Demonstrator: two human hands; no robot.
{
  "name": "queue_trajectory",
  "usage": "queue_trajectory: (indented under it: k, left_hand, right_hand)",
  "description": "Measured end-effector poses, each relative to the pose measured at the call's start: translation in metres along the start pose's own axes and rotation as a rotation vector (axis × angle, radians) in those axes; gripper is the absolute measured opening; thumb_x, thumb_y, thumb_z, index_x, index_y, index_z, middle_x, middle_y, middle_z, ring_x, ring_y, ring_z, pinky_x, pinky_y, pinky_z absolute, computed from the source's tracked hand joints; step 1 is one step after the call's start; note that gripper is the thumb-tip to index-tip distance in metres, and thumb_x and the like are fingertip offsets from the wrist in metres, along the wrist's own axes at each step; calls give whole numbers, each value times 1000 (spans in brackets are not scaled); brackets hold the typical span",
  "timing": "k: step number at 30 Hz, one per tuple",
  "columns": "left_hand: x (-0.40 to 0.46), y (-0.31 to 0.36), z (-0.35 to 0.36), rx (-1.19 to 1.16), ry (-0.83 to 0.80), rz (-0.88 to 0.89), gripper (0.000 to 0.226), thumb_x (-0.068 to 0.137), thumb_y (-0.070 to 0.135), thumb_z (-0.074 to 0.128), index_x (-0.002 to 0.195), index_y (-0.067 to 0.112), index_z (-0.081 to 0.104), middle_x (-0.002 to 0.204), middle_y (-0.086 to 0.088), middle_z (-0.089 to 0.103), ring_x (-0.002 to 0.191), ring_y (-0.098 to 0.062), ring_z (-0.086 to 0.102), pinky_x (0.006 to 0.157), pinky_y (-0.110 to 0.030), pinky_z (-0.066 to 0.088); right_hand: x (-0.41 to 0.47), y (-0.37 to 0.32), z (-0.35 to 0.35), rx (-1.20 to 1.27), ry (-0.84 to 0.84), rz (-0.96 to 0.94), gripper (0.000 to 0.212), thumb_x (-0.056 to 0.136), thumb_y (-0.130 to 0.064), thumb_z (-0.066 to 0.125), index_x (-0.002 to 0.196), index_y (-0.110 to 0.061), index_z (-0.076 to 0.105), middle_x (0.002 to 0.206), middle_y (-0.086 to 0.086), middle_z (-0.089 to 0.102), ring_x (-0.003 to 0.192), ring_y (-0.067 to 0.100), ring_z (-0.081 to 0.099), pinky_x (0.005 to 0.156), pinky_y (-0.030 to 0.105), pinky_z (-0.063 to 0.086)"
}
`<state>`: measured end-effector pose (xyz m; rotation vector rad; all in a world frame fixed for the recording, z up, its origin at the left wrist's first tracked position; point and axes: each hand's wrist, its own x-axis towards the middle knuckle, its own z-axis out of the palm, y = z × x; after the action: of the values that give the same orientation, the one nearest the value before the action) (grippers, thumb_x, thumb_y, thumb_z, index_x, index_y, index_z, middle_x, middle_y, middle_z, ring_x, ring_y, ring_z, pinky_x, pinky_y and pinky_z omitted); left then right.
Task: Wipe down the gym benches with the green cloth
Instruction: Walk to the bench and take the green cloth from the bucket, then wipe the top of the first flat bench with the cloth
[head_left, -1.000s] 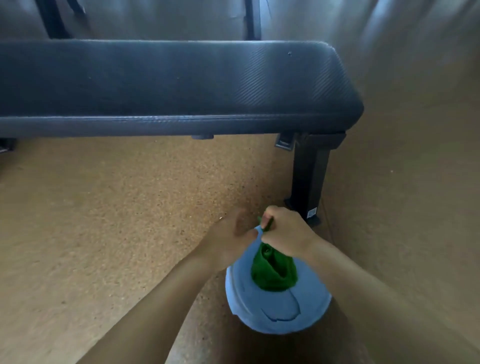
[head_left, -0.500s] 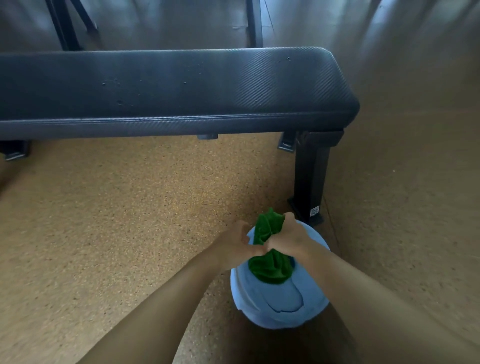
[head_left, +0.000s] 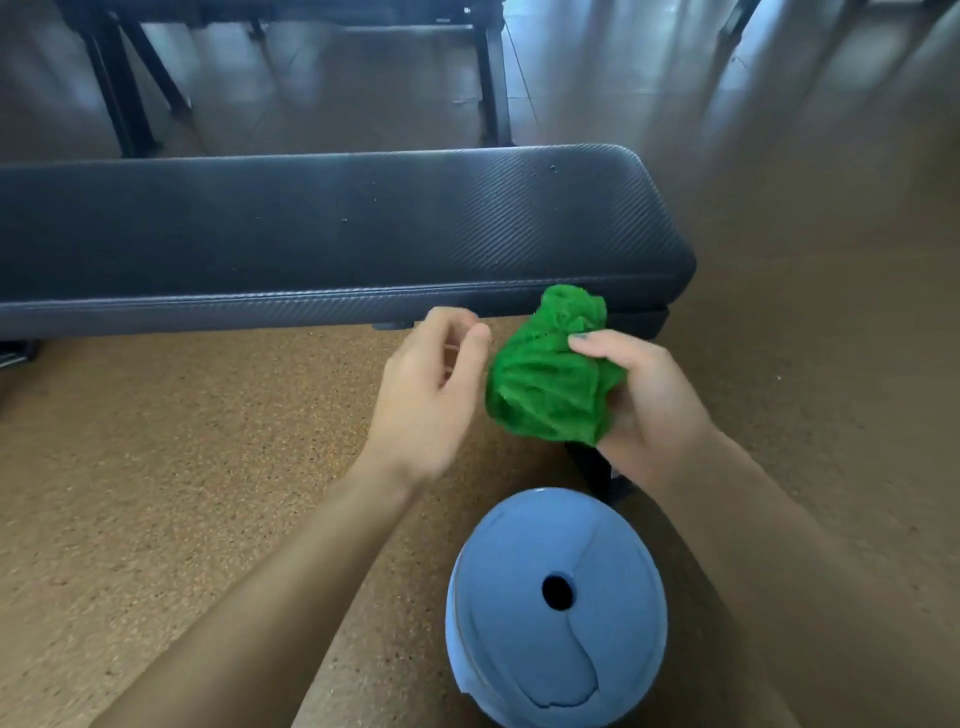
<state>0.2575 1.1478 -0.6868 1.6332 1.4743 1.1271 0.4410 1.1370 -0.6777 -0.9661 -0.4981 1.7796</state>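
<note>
The crumpled green cloth (head_left: 550, 374) is bunched in my right hand (head_left: 641, 405), which grips it in the air just in front of the bench's near edge. My left hand (head_left: 428, 389) hovers beside the cloth on its left, fingers loosely curled, holding nothing and not touching the cloth. The black padded gym bench (head_left: 322, 234) stretches across the view from the left edge to its rounded right end, right behind both hands. Its leg is mostly hidden behind my right hand and the cloth.
A round blue container (head_left: 556, 608) with a dark hole in its middle stands on the cork-coloured floor (head_left: 182, 467) below my hands. Black metal frame legs (head_left: 119, 88) of other equipment stand behind the bench.
Both hands pulled the green cloth up out of the blue container toward the bench. My left hand has let go of it; my right hand alone holds it.
</note>
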Motion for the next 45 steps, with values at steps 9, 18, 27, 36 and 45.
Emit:
queue_trajectory:
  k: [9, 18, 27, 36, 45]
  left_hand:
    - [155, 24, 6, 689, 201, 281, 25, 102, 31, 40, 86, 14, 45, 90, -9, 58, 85, -35, 56, 77, -45, 42]
    - [164, -7, 31, 804, 177, 60, 24, 98, 30, 41, 84, 14, 54, 85, -4, 56, 77, -29, 52, 76, -48, 45]
    - [172, -3, 32, 834, 141, 28, 20, 98, 27, 41, 81, 18, 49, 82, 0, 53, 76, -26, 48, 72, -43, 44]
    - [170, 0, 34, 861, 146, 3, 28, 95, 32, 29, 80, 18, 49, 79, 2, 50, 72, -24, 44, 70, -44, 44]
    - [171, -6, 32, 904, 142, 37, 29, 95, 31, 30, 84, 16, 53, 82, -1, 52, 76, -26, 48, 70, -43, 40]
  right_hand:
    - [107, -117, 22, -1607, 529, -722, 35, 92, -18, 53, 122, -20, 71, 123, 15, 63, 116, 37, 58, 93, 36, 45]
    - [169, -93, 12, -1981, 201, -524, 58, 104, -45, 28, 158, -25, 34, 160, 16, 36, 149, 33, 31, 125, 46, 22]
    - [227, -107, 36, -1995, 112, -510, 51, 108, -40, 31, 156, -27, 38, 168, 13, 25, 155, 32, 19, 128, 44, 11]
    - [142, -97, 5, -1975, 24, -493, 60, 102, -45, 16, 155, -32, 40, 164, 6, 35, 153, 26, 29, 125, 39, 16]
    - [258, -121, 40, -2031, 74, -474, 51, 107, -33, 31, 158, -25, 33, 169, 18, 19, 157, 34, 14, 127, 44, 9]
